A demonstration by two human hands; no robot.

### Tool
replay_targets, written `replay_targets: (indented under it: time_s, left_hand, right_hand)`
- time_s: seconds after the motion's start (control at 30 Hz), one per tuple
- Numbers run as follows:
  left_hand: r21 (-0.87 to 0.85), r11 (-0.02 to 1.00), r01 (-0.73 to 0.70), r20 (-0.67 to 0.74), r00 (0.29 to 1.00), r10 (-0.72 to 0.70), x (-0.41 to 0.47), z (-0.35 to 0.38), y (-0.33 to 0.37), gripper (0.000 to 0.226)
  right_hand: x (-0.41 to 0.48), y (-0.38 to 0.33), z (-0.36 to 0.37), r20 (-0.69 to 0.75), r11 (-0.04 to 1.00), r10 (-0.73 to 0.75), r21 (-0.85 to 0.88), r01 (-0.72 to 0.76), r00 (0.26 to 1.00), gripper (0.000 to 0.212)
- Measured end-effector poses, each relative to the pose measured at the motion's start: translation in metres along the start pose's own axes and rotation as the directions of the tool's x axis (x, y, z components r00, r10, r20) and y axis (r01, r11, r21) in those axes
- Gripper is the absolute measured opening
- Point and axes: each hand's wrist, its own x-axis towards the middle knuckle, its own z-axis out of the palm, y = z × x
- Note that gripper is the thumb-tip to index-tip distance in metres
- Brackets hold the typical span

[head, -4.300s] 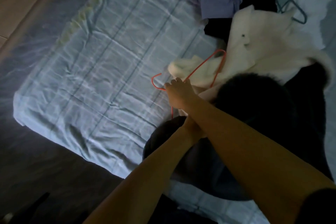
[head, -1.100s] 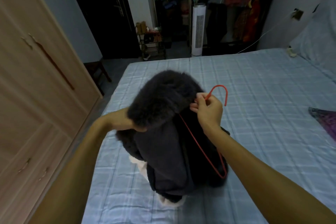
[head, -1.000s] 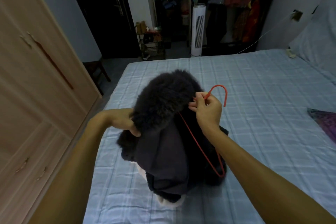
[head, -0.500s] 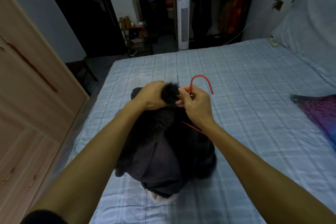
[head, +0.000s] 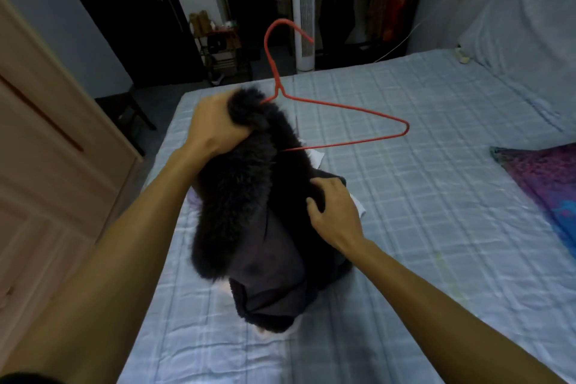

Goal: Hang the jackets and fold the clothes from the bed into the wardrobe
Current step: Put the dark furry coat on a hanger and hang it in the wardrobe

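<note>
In the head view, our left hand [head: 215, 125] gripped the fur collar of the dark jacket [head: 249, 212], lifted over the bed [head: 436, 227], and our right hand [head: 335, 212] clutched its body fabric. The red hanger [head: 343, 109] sat half inside, one arm jutting out. We judged hanging unfinished, with the wardrobe [head: 46, 165] closed.

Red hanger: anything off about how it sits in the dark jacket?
Yes. The red hanger is only half in: one arm and corner jut out bare over the bed, and the other side is buried under the dark jacket, whose fur collar the left hand grips. The right hand holds the bunched body.
</note>
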Motion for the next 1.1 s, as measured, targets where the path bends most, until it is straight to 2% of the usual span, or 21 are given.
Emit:
replay_targets:
  time_s: [0.1,0.2,0.3,0.33,0.4,0.47,0.5,0.6,0.67,0.83,0.97,1.03,1.1]
  left_hand:
    - [-0.02,1.0,-0.012,-0.072,0.997,0.011,0.004,-0.015,0.001,0.042]
    - [-0.055,0.998,-0.018,-0.094,0.995,0.013,0.006,-0.025,-0.002,0.042]
    - [-0.067,0.997,-0.023,-0.098,0.995,0.017,0.005,-0.029,-0.003,0.037]
    - [-0.071,0.997,-0.025,-0.099,0.995,0.018,0.003,-0.031,-0.003,0.036]
    - [-0.076,0.996,-0.041,-0.107,0.994,0.033,0.0,-0.034,-0.002,0.036]
    - [-0.085,0.995,-0.06,-0.113,0.992,0.05,-0.003,-0.038,-0.004,0.036]
    - [-0.085,0.994,-0.067,-0.112,0.992,0.057,-0.005,-0.04,-0.005,0.034]
    - [-0.059,0.995,-0.077,-0.109,0.992,0.07,-0.007,-0.047,-0.016,0.02]
    - [-0.056,0.996,-0.076,-0.085,0.994,0.071,-0.007,-0.051,-0.022,0.023]
    - [0.009,0.993,-0.117,-0.041,0.992,0.117,0.006,-0.057,-0.029,0.033]
    - [0.032,0.992,-0.124,-0.074,0.989,0.127,0.019,-0.061,-0.027,0.036]
    - [0.058,0.991,-0.119,-0.115,0.985,0.125,0.027,-0.066,-0.026,0.038]
    - [0.072,0.992,-0.105,-0.167,0.979,0.115,0.034,-0.074,-0.022,0.039]
  right_hand:
    - [-0.002,0.003,0.023,0.202,0.975,0.222,-0.072,-0.212,0.954,0.078]
    - [0.001,-0.006,0.045,0.246,0.945,0.325,-0.052,-0.322,0.913,0.09]
    - [0.011,-0.014,0.06,0.187,0.901,0.427,-0.004,-0.434,0.885,0.088]
    - [0.016,-0.014,0.063,0.196,0.879,0.465,0.01,-0.476,0.863,0.082]
    - [0.026,-0.009,0.065,0.252,0.858,0.499,-0.013,-0.513,0.829,0.055]
    - [0.036,-0.005,0.061,0.284,0.873,0.479,-0.055,-0.485,0.831,0.025]
    - [0.041,-0.004,0.057,0.266,0.877,0.472,-0.05,-0.477,0.84,0.018]
    - [0.059,-0.005,0.026,0.081,0.862,0.499,0.05,-0.504,0.863,0.014]
    - [0.076,-0.004,-0.003,-0.051,0.851,0.518,0.127,-0.509,0.854,0.011]
    - [0.128,-0.005,-0.084,-0.24,0.908,0.418,0.098,-0.407,0.876,0.019]
    - [0.153,-0.021,-0.134,-0.35,0.949,0.303,0.025,-0.315,0.886,0.026]
    - [0.164,-0.035,-0.152,-0.403,0.98,0.189,0.015,-0.2,0.895,0.032]
    - [0.177,-0.053,-0.172,-0.437,0.997,0.072,0.001,-0.08,0.897,0.027]
